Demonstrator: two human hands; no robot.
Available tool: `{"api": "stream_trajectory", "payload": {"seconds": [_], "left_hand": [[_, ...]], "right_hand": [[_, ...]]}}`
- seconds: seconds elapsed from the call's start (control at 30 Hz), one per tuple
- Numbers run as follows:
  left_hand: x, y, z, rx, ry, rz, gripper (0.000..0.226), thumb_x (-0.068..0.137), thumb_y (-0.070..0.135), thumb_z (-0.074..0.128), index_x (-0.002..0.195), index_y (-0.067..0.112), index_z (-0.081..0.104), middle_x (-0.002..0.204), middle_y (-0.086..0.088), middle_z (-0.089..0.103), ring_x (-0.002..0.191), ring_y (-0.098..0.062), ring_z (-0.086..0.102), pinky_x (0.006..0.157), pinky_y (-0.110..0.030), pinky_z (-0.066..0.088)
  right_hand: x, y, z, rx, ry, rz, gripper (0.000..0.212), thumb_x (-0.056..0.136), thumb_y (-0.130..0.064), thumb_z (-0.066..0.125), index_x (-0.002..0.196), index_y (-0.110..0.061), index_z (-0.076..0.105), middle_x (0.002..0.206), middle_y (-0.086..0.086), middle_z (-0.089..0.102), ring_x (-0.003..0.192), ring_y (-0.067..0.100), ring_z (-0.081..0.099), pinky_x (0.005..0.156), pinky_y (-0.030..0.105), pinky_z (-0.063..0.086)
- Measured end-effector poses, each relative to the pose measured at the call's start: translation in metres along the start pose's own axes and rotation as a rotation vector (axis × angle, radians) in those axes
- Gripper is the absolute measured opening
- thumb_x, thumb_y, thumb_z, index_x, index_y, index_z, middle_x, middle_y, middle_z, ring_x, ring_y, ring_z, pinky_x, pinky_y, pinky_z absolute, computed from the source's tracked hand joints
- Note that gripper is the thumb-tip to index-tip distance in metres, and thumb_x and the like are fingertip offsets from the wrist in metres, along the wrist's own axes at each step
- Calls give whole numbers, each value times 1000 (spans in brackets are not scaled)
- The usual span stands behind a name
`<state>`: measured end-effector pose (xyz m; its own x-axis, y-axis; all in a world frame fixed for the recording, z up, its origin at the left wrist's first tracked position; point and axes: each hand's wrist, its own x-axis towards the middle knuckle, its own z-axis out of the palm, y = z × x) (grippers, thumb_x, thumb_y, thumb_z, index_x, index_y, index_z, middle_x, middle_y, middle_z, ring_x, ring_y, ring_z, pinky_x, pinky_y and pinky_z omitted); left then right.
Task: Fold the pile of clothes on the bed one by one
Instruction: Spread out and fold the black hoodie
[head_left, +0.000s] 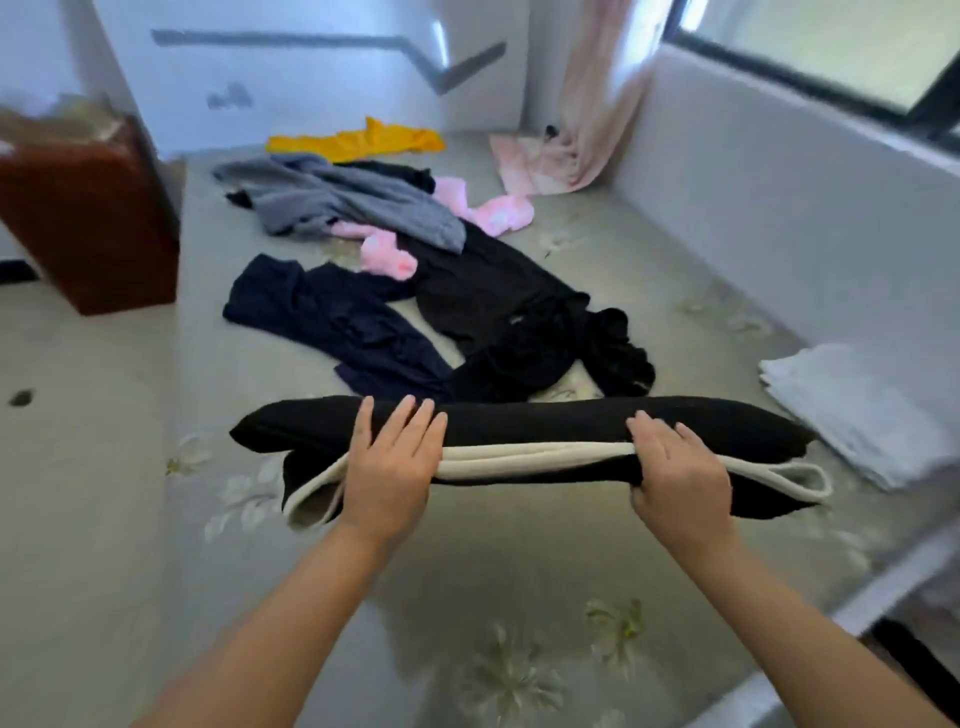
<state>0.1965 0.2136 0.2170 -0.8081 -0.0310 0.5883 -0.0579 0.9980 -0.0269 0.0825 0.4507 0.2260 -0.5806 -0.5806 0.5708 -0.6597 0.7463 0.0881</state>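
Arms: two bare forearms reach forward from the bottom edge, over a grey bed (519, 582) with a pale flower print.
Left hand (390, 470): lies on a folded black garment (519, 423), left of its middle. Four fingers stretch flat over the top layer. The thumb is hidden under the fold, so a pinch cannot be confirmed.
Right hand (678, 475): grips the same garment, right of its middle. Its fingers curl over the front edge and bunch the cloth.
Black garment: lies crosswise on the bed just beyond the hands, folded into a long, narrow band. White trim (524, 457) runs along the near edge and loops out at both ends.
White stack (852, 410): pale folded cloth lies flat at the right, near the black garment's right end.
Navy garment (332, 317): spread loose beyond the folded piece, left of centre.
Black heap (524, 312): crumpled dark clothes beside the navy one, to its right, partly overlapping it.
Pink items (493, 210): small pieces poke out around the heap, farther back.
Grey garment (337, 200): draped across the pile's far part, over the pink and black.
Yellow garment (358, 140): lies alone at the far end, near the wall.
Curtain (587, 119): pale pink, hangs at the far right corner, its hem resting on the bed.
Window (841, 47): dark frame, top right, above a white ledge.
Brown furniture (98, 218): stands at the left, beside the bed.
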Motion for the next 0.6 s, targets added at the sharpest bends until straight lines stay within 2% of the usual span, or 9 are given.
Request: {"api": "stream_trajectory", "payload": {"seconds": [0.03, 0.13, 0.23, 0.47, 0.53, 0.6], "left_hand": [[18, 10, -4, 2, 52, 49, 38, 78, -2, 35, 89, -2, 72, 93, -19, 71, 85, -33, 69, 71, -56, 51], [72, 46, -14, -41, 138, 205, 47, 88, -4, 24, 91, -5, 70, 95, -22, 69, 86, -35, 68, 70, -52, 53], [117, 98, -22, -74, 151, 353, 41, 74, -2, 33, 91, -6, 70, 94, -22, 69, 85, -35, 68, 68, -50, 53], [194, 252, -26, -201, 187, 621, 44, 68, 4, 33, 85, -3, 72, 89, -18, 71, 79, -29, 70, 63, -41, 56], [214, 298, -24, -222, 189, 682, 37, 66, 2, 41, 85, -3, 72, 89, -18, 71, 78, -29, 70, 61, -40, 56], [232, 344, -17, -234, 186, 721, 28, 60, -5, 61, 87, -5, 71, 90, -19, 71, 78, -30, 70, 62, -42, 55]], "right_hand": [[2, 13, -16, -45, 39, 41, 57, 33, 17, 71, 89, 11, 68, 86, 25, 70, 75, 37, 69, 68, 53, 53], [-1, 54, -66, -174, 101, 146, 59, 30, 17, 73, 89, 10, 69, 88, 25, 70, 77, 37, 69, 66, 54, 53], [-20, 99, -114, -296, 95, 216, 60, 25, 14, 74, 85, 9, 70, 87, 23, 70, 75, 35, 70, 66, 50, 54], [-90, 210, -197, -455, 63, 389, 58, 17, 10, 76, 74, 5, 70, 77, 19, 71, 65, 30, 69, 61, 41, 57], [-111, 243, -212, -476, 56, 441, 58, 17, 9, 77, 75, 5, 70, 74, 18, 71, 62, 29, 69, 59, 40, 57], [-130, 279, -221, -498, 43, 490, 55, 20, 8, 78, 74, 5, 70, 70, 17, 70, 60, 29, 68, 58, 39, 57]]}}
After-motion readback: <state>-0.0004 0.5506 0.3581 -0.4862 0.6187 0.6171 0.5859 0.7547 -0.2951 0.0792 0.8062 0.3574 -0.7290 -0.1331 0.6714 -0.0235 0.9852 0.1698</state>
